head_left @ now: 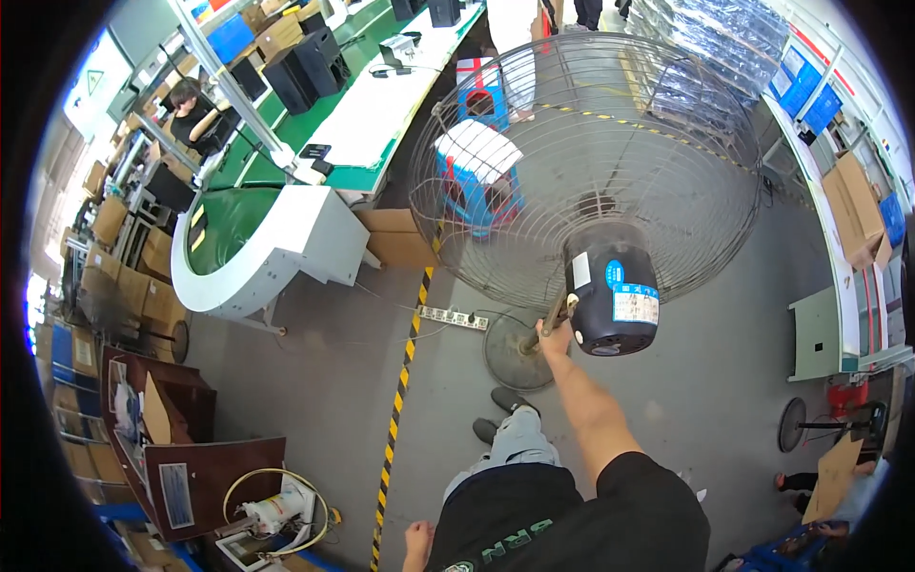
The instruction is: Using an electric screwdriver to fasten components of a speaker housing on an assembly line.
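A large standing fan with a round wire cage [705,257] is in front of me. Its black motor housing [610,286] carries a white and blue label and faces me. My right hand [556,338] is wrapped round the fan's pole, just below and left of the motor. The round grey fan base [510,362] rests on the floor beyond my shoes. Low at my left side hangs my left hand [417,536], its fingers curled, with nothing visible in it.
A power strip [454,317] with a cable lies left of the base. Black-yellow tape [400,386] crosses the floor. A curved conveyor [238,257] stands left, where a person [195,119] sits. Blue stools [477,181] show behind the cage. A workbench [839,257] runs along the right.
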Tool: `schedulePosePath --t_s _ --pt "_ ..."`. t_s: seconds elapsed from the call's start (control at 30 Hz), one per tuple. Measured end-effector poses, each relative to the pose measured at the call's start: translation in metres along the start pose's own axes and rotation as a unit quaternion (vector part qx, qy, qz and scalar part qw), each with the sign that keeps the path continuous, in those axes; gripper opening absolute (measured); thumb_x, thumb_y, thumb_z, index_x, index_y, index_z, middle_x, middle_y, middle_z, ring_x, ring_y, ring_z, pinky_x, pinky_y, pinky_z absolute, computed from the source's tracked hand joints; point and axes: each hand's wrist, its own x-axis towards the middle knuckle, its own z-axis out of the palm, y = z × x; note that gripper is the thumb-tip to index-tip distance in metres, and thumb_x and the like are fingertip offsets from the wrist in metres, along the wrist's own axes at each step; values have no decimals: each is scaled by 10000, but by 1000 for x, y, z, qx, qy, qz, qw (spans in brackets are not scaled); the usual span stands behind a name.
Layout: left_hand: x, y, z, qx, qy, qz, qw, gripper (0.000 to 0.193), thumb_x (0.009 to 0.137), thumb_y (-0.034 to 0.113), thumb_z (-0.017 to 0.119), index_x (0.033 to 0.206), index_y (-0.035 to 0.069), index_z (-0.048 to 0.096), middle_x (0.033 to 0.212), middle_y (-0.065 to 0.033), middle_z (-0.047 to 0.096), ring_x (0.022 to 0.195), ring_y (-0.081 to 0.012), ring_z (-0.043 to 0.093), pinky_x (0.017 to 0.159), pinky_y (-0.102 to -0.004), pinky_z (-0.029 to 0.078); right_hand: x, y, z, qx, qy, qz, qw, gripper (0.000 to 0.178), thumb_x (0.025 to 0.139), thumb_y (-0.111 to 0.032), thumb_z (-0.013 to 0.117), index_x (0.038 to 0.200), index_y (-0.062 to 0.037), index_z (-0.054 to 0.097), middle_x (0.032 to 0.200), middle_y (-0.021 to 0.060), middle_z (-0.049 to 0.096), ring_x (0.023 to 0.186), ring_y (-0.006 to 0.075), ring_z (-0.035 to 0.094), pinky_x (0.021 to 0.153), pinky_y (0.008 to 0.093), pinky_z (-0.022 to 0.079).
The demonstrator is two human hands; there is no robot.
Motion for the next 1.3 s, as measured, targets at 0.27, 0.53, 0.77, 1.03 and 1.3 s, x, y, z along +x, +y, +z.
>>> schedulePosePath --t_s 0.27,0.53,0.77,1.03,1.3 --pt "1 5 -10 17 -7 16 1000 158 892 134 578 932 -12 622 775 -68 635 644 -126 587 584 -247 495 29 26 0 -70 -154 124 978 556 810 -475 522 1165 -51 582 1121 262 604 1067 425 561 899 465 449" --pt "-25 75 0 172 -23 156 972 175 881 132 571 936 -26 625 784 -91 642 676 -149 600 612 -259 496 18 30 -13 -2 -50 62 997 403 762 -376 627 968 -29 629 911 206 651 894 371 627 784 434 480" --pt "-38 132 22 154 7 89 984 197 876 140 566 943 -34 629 797 -94 649 663 -168 622 585 -278 513 30 92 12 -21 -46 13 999 526 801 -402 628 1104 23 566 1021 266 627 997 383 607 828 458 463" --pt "25 53 6 183 44 189 964 288 917 269 493 876 13 620 732 -116 625 600 -214 602 525 -350 475 32 146 80 -86 -37 -135 986 528 837 -428 553 1116 21 562 1058 267 621 1060 385 580 901 455 431" --pt "67 33 25 364 -12 200 909 362 933 318 410 991 18 605 1004 -299 596 939 -437 565 821 -522 425 42 113 74 -78 -7 -166 983 536 838 -437 539 1123 17 562 1068 262 620 1067 386 577 907 453 428"
